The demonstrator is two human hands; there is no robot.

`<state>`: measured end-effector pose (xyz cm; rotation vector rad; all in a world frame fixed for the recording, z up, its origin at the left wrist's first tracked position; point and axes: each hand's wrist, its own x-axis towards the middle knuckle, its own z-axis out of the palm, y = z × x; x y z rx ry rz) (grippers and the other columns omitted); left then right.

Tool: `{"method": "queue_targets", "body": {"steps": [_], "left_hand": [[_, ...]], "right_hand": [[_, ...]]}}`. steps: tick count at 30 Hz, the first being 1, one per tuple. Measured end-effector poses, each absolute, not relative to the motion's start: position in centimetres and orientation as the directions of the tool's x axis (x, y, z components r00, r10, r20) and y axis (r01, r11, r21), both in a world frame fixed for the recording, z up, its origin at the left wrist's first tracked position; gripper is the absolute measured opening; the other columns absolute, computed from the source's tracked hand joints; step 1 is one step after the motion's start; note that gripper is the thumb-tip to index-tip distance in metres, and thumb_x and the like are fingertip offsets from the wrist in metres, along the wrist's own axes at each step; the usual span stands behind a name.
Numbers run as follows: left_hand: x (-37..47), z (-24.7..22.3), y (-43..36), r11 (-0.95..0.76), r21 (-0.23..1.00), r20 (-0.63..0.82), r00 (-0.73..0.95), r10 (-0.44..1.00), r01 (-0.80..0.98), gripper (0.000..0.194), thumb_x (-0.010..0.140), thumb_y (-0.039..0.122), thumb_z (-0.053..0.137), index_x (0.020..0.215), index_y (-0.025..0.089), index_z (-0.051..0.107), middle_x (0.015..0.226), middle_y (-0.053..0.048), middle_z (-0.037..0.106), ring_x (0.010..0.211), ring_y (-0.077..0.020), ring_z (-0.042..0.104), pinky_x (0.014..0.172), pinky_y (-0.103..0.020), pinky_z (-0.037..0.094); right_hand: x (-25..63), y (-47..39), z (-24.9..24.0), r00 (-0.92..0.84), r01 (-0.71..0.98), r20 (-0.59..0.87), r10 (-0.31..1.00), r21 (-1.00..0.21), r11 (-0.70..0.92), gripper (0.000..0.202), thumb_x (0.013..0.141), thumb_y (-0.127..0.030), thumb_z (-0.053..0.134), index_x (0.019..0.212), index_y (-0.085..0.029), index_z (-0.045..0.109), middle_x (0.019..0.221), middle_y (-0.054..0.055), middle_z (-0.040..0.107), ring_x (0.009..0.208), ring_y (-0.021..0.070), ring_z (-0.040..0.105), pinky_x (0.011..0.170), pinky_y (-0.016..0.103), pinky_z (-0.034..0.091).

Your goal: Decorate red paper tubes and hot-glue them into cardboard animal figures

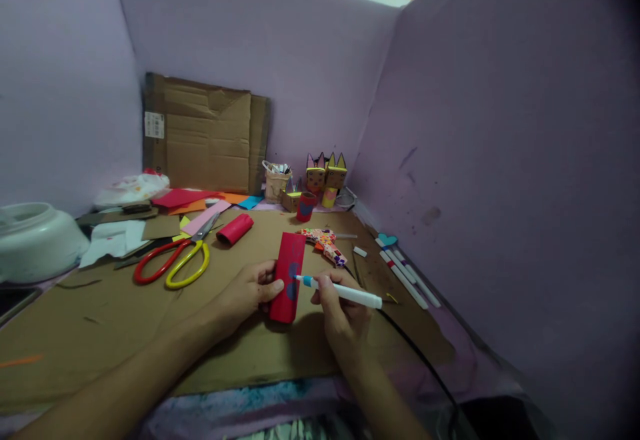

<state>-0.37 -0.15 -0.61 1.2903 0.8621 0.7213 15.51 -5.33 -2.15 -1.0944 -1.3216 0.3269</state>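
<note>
A red folded strip (287,307) with blue markings stands out at the middle of the cardboard sheet. My left hand (253,290) grips its left edge, thumb on the front face. Between the fingers of my right hand (343,307) is a white marker (350,294) with a blue collar, its tip at the blue markings. Just behind lies a glue gun (327,245) with a colourful pattern. A red roll (235,229) lies further left, near scissors (187,260) with one red and one yellow handle.
Several white markers (405,273) lie at the right. Coloured paper (185,197) and a white pot (37,243) are at the left. Small cardboard figures (336,177), a cup of tools (277,183) and leaning cardboard (207,137) stand at the back. A black cable (417,350) runs right.
</note>
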Motion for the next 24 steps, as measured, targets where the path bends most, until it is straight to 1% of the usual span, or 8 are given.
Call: {"method": "queue_targets", "body": {"steps": [3,8,13,16,19,24], "left_hand": [[-0.34,-0.62,-0.08,0.158,0.987,-0.131,0.514,0.848,-0.007,0.043,0.065,0.038,0.071,0.100,0.014,0.060,0.072,0.000,0.057,0.061,-0.0122,0.048,0.055,-0.022,0.034],[-0.34,-0.59,0.04,0.158,0.987,-0.139,0.511,0.848,0.007,0.046,0.065,0.038,0.071,0.103,0.014,0.060,0.080,-0.002,0.061,0.062,-0.0113,0.047,0.054,-0.021,0.033],[-0.40,-0.55,-0.10,0.151,0.988,-0.130,0.519,0.845,0.000,0.044,0.066,0.038,0.071,0.102,0.014,0.061,0.076,-0.001,0.059,0.063,-0.0116,0.047,0.055,-0.020,0.033],[-0.44,-0.55,-0.18,0.159,0.987,-0.133,0.517,0.846,-0.007,0.044,0.066,0.038,0.071,0.101,0.014,0.060,0.078,-0.002,0.060,0.062,-0.0111,0.047,0.054,-0.021,0.033],[-0.48,-0.60,-0.18,0.163,0.987,-0.134,0.516,0.846,-0.012,0.043,0.067,0.038,0.070,0.101,0.014,0.060,0.073,0.000,0.057,0.060,-0.0112,0.047,0.054,-0.021,0.034],[-0.45,-0.62,-0.12,0.171,0.985,-0.143,0.500,0.854,-0.010,0.040,0.067,0.037,0.070,0.099,0.014,0.060,0.070,0.001,0.057,0.059,-0.0116,0.048,0.054,-0.022,0.035]], "right_hand": [[15.49,-5.32,-2.11,0.279,0.355,0.611,0.741,-0.782,0.512,0.023,0.089,-0.029,0.049,0.071,-0.019,0.058,0.054,-0.003,0.054,0.048,0.0097,0.051,0.048,0.020,0.039],[15.36,-5.31,-2.16,0.294,0.340,0.617,0.730,-0.781,0.523,0.020,0.090,-0.027,0.049,0.074,-0.019,0.060,0.058,-0.003,0.058,0.053,0.0102,0.056,0.052,0.020,0.043],[15.47,-5.19,-2.26,0.287,0.376,0.633,0.719,-0.765,0.523,0.020,0.089,-0.026,0.049,0.075,-0.019,0.060,0.060,-0.002,0.059,0.056,0.0109,0.057,0.055,0.021,0.044],[15.45,-5.23,-2.13,0.291,0.369,0.616,0.732,-0.779,0.508,0.021,0.089,-0.027,0.049,0.074,-0.019,0.060,0.058,-0.002,0.058,0.054,0.0110,0.057,0.053,0.021,0.043],[15.37,-5.36,-1.97,0.289,0.351,0.598,0.747,-0.792,0.499,0.022,0.088,-0.028,0.049,0.072,-0.018,0.059,0.055,-0.003,0.056,0.049,0.0106,0.054,0.048,0.020,0.042],[15.43,-5.40,-1.95,0.291,0.350,0.587,0.755,-0.800,0.487,0.023,0.088,-0.031,0.049,0.073,-0.018,0.060,0.054,-0.002,0.056,0.048,0.0109,0.052,0.047,0.021,0.041]]}}
